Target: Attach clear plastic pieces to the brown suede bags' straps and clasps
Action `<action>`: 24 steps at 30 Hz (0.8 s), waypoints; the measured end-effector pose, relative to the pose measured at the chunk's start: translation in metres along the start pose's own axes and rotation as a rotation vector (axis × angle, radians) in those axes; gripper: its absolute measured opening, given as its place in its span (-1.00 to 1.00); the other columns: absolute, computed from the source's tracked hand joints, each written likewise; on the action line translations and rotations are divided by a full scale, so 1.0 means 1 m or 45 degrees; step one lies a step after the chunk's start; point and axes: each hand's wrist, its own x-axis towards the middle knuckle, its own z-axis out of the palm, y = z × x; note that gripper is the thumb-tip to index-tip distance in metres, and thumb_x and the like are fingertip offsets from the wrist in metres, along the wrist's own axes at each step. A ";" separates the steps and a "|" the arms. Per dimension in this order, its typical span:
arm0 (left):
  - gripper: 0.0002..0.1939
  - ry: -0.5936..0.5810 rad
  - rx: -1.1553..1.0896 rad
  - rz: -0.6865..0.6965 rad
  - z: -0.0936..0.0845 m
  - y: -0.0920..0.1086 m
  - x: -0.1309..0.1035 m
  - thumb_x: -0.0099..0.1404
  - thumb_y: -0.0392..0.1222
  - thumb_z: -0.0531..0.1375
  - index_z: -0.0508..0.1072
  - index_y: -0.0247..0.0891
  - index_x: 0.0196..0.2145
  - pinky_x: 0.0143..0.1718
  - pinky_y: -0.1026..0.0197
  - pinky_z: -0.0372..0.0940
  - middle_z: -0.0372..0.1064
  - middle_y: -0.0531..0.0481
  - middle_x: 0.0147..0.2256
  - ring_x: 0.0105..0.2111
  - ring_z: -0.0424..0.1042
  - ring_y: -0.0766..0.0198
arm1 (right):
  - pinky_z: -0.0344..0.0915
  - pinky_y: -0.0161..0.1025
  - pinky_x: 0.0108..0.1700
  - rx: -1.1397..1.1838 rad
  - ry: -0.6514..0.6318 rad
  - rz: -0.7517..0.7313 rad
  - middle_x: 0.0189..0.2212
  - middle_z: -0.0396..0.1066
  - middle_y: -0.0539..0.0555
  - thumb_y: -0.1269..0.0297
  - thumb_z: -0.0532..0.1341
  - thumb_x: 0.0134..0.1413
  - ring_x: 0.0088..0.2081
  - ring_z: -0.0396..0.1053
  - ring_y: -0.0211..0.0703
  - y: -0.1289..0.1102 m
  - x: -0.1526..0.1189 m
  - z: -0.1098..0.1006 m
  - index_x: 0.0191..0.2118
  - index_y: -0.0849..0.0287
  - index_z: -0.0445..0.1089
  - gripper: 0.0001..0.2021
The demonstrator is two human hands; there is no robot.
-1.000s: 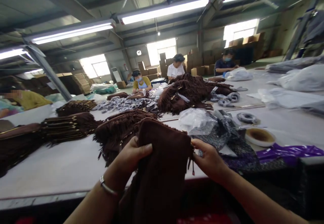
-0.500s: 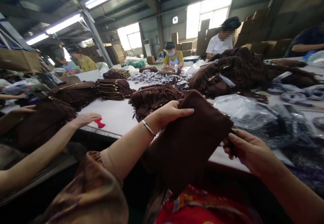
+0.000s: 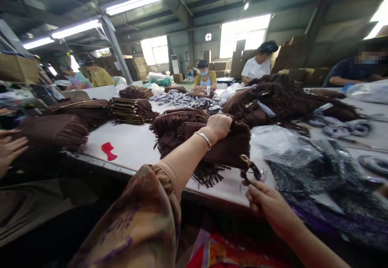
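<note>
A dark brown fringed bag lies at the table's front part, its fringe hanging toward the near edge. My left hand, with a bracelet at the wrist, is closed on the bag's upper edge. From the bag's right corner a gold clasp joins a short dark strap. The strap's lower end is pinched between the fingers of my right hand. Just behind and left of the bag sits a stack of similar fringed bags, partly covered by my left arm.
On the white table lies a red cut-out piece. Clear plastic bags lie to the right, with a brown heap behind. A co-worker's hand is at the left beside another bag. People work across the table.
The bag has gone from over my lap onto the table, turned so its fringe shows. My right hand has moved down and left with the strap. The co-worker's hand has left the red piece.
</note>
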 end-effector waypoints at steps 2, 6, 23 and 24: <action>-0.76 0.055 -0.114 0.008 0.024 0.009 -0.016 0.22 -0.31 0.26 0.47 -0.28 -0.12 0.21 0.05 0.07 0.35 -0.22 0.05 0.13 0.24 0.07 | -0.02 -0.42 -0.69 0.081 0.032 0.069 -0.61 0.26 -0.13 -0.11 0.33 -0.09 -0.70 0.12 -0.40 0.015 0.005 0.002 -0.35 0.16 0.30 -0.58; -0.86 -0.060 -0.411 -0.100 0.077 0.018 -0.073 0.29 -0.24 0.17 0.48 -0.28 -0.21 0.07 0.03 0.25 0.46 -0.21 -0.13 -0.05 0.41 0.06 | -0.03 -0.45 -0.72 0.128 0.106 0.211 -0.63 0.28 -0.13 -0.08 0.31 -0.13 -0.72 0.11 -0.42 0.040 0.010 -0.005 -0.42 0.13 0.22 -0.61; -0.82 -0.343 -2.336 -1.481 0.184 0.048 -0.175 0.29 -0.14 0.19 0.45 -0.35 -0.33 -0.72 0.33 0.13 0.50 -0.14 -0.41 -0.57 0.46 0.22 | -0.06 -0.49 -0.75 0.375 -0.084 0.421 -0.67 0.33 -0.08 -0.11 0.28 -0.13 -0.77 0.17 -0.44 0.061 -0.025 0.014 -0.42 0.19 0.25 -0.57; -0.84 -0.279 -2.355 -1.515 0.185 0.050 -0.175 0.29 -0.17 0.20 0.45 -0.34 -0.35 -0.70 0.34 0.16 0.50 -0.12 -0.41 -0.48 0.50 0.19 | -0.06 -0.50 -0.76 0.362 -0.085 0.427 -0.66 0.34 -0.08 -0.13 0.28 -0.13 -0.77 0.18 -0.44 0.064 -0.026 0.012 -0.41 0.20 0.26 -0.56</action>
